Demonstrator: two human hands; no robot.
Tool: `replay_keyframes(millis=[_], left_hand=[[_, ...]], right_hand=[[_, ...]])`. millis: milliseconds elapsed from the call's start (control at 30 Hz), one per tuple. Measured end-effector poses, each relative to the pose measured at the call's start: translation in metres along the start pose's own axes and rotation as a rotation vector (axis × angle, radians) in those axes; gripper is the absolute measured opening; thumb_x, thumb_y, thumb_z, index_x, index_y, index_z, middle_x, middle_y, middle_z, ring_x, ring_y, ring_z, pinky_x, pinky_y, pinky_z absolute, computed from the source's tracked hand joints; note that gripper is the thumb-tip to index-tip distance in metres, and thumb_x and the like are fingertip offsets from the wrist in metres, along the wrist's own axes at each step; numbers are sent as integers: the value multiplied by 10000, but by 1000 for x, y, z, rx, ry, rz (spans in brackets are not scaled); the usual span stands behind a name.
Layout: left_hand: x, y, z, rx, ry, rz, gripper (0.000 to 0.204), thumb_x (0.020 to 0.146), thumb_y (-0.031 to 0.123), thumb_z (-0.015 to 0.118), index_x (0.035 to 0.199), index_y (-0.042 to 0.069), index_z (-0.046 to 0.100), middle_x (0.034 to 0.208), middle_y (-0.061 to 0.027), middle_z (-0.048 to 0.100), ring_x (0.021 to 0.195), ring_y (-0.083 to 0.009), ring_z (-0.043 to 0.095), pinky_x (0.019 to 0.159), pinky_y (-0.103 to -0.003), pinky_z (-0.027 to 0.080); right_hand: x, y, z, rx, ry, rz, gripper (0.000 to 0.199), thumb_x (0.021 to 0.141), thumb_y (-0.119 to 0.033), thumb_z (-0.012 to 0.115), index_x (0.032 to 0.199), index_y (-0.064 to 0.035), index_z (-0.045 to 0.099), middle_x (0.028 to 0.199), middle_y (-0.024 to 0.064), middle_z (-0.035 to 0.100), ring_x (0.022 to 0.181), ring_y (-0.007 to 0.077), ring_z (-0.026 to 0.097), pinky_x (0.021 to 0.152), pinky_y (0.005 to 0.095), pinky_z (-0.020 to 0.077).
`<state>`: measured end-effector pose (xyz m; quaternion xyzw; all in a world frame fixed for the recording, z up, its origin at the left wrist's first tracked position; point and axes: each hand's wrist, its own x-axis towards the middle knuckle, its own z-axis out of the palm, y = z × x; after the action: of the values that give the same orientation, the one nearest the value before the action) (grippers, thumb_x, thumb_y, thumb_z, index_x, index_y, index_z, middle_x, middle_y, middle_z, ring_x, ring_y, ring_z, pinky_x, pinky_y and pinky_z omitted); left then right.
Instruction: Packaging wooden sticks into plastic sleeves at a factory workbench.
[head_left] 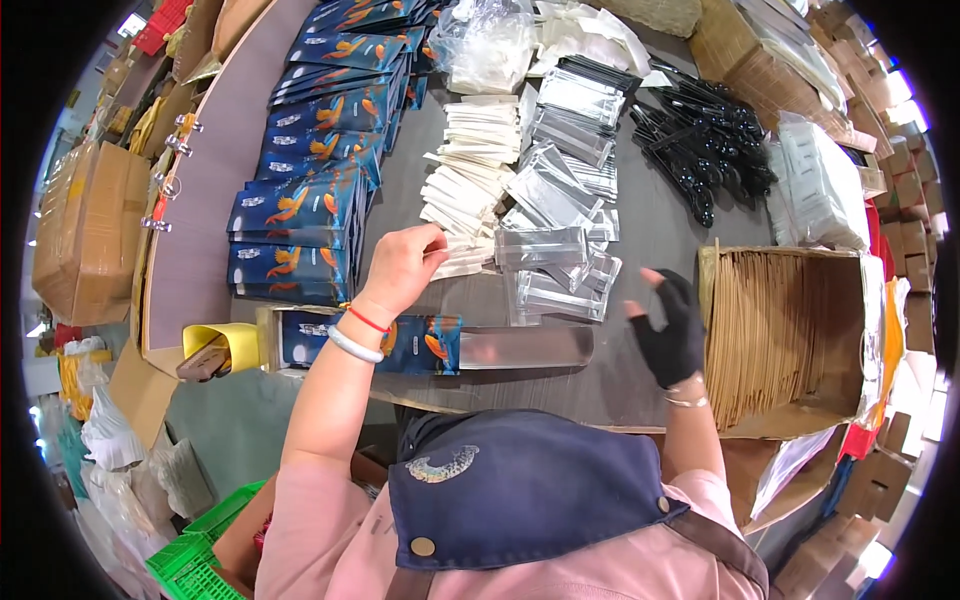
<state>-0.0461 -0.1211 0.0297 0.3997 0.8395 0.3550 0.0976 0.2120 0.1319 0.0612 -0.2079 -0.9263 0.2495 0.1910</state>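
My left hand [405,268] is at the near end of a column of narrow white packets [468,190], its fingers pinched on the edge of one. Beneath its wrist lies a blue printed pouch [430,347], partly hidden by my forearm. A clear plastic sleeve [530,348] lies flat against the pouch's right end. My right hand [668,328], in a black fingerless glove, hovers with fingers apart and nothing in them. It is between a pile of clear flat plastic packs [560,250] and a carton [790,430] filled with upright brown cardboard pieces [755,335].
Stacks of blue pouches [300,215] line the table's left side. Black long-handled items [700,150] lie at the far right, beside a clear-wrapped white bundle [820,180]. A yellow holder [225,345] stands at the near left edge. Crumpled plastic bags [485,45] lie at the back.
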Motion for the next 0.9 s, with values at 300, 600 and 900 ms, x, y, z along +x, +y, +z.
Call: replay_keyframes(millis=[300, 600, 900], left_hand=[[24, 33, 31, -344, 44, -16, 98, 741, 107, 771, 786, 53, 703, 802, -115, 673, 784, -301, 647, 724, -397, 517], [42, 45, 92, 105, 60, 158, 228, 682, 129, 815, 887, 112, 716, 946, -75, 633, 930, -296, 572, 827, -413, 471], [50, 46, 88, 70, -16, 203, 203, 662, 142, 818, 827, 109, 704, 803, -60, 645, 813, -291, 612, 751, -418, 477]], right_hand=[[-138, 187, -77, -345, 272, 821, 420, 874, -255, 714, 1176, 24, 627, 1115, 161, 663, 1015, 297, 637, 909, 393, 497], [-135, 190, -82, -254, 112, 775, 227, 869, -159, 673, 1032, -14, 613, 960, 161, 660, 883, 233, 650, 795, 348, 509], [-125, 178, -84, -427, -10, 785, 186, 856, -163, 565, 980, -23, 558, 938, 199, 628, 865, 371, 622, 787, 432, 492]])
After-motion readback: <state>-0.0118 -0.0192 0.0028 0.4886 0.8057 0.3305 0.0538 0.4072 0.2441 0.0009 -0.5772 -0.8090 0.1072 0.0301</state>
